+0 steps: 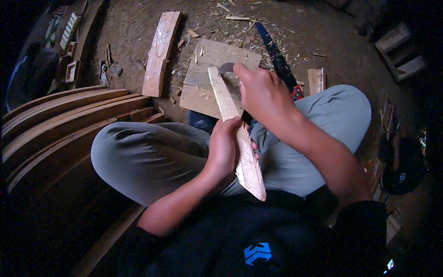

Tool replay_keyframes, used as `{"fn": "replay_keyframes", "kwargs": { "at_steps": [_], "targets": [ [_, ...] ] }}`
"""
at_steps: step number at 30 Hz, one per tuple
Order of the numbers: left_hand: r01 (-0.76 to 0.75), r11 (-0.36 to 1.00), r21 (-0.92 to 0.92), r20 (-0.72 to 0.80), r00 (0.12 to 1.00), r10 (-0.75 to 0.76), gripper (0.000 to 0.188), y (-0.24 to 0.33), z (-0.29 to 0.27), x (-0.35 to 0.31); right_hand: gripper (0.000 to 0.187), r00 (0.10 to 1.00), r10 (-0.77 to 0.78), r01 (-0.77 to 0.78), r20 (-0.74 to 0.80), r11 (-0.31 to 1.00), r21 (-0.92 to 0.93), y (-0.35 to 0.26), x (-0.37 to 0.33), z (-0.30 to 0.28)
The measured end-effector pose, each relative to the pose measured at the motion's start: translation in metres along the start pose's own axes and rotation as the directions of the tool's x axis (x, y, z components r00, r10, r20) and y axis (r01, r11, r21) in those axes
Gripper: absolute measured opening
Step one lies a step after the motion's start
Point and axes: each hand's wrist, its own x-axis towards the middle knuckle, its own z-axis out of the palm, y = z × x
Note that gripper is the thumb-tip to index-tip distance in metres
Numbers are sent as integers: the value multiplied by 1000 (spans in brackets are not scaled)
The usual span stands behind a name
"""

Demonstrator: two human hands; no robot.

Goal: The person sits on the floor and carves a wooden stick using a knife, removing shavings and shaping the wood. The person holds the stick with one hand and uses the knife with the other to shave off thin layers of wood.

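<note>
A long, pale, roughly carved piece of wood (249, 168) slants across my lap, narrow at its far end and wider and pointed near my shirt. My left hand (224, 144) is wrapped round its middle, thumb on top and fingertips showing on the right side. My right hand (266, 92) is closed on a knife with a short curved blade (226, 69); its handle is hidden in the fist. The blade is beside the narrow far end of the wood, and I cannot tell whether it touches. Beyond both hands lies a flat square board (196, 94) with a few shavings on it.
A saw (275, 53) with a dark blade and red handle lies right of the board. Left of it rests a plank (160, 55). Long boards (64, 108) are stacked at the left. Wood shavings (221, 28) litter the dirt floor. A dark cap (402, 168) is at the right.
</note>
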Motion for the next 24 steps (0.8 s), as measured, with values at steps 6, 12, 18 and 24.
{"fn": "replay_keyframes", "kwargs": {
  "at_steps": [6, 12, 18, 24],
  "targets": [
    [20, 1000, 5, 36, 999, -20, 29, 2, 4, -5, 21, 1000, -8, 9, 15, 996, -86, 1, -1, 10],
    [-25, 1000, -4, -13, 1000, 25, 31, -2, 5, -2, 21, 999, 12, -9, 31, 997, -74, 1, 4, 11],
    [-16, 1000, -6, 43, 999, 16, 31, -2, 4, -3, 23, 998, 8, -5, 56, 998, -62, 4, 8, 12],
    [-35, 999, -38, 23, 999, 36, 31, -6, 5, -2, 27, 998, 4, 0, 57, 998, -69, 5, 8, 14]
  ]
}}
